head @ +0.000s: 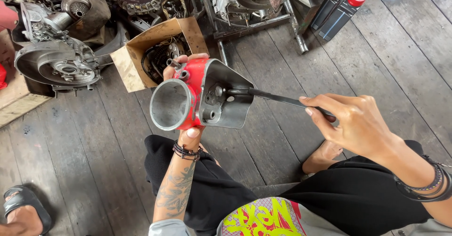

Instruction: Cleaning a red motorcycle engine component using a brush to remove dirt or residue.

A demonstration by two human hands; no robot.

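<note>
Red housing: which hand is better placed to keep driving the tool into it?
Right. The right hand grips the long dark tool, whose tip sits at the grey bracket. The left hand is clamped around the red housing, steadying it.

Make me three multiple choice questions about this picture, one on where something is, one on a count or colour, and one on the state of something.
1. Where does the open brown cardboard box stand?
A. On the wooden plank floor, beyond the red and grey metal housing
B. On the person's lap
C. On a shelf

2. How many dark bottles with red caps lie at the upper right?
A. One
B. Two
C. Four

3. What is the right hand doing?
A. Resting flat on the floor
B. Holding a bottle
C. Holding a long dark tool whose tip meets the housing

Answers:
1 A: the box sits on the planks behind the housing, which the left hand holds.
2 B: two red caps show side by side.
3 C: the fingers close round the tool's shaft.
</note>
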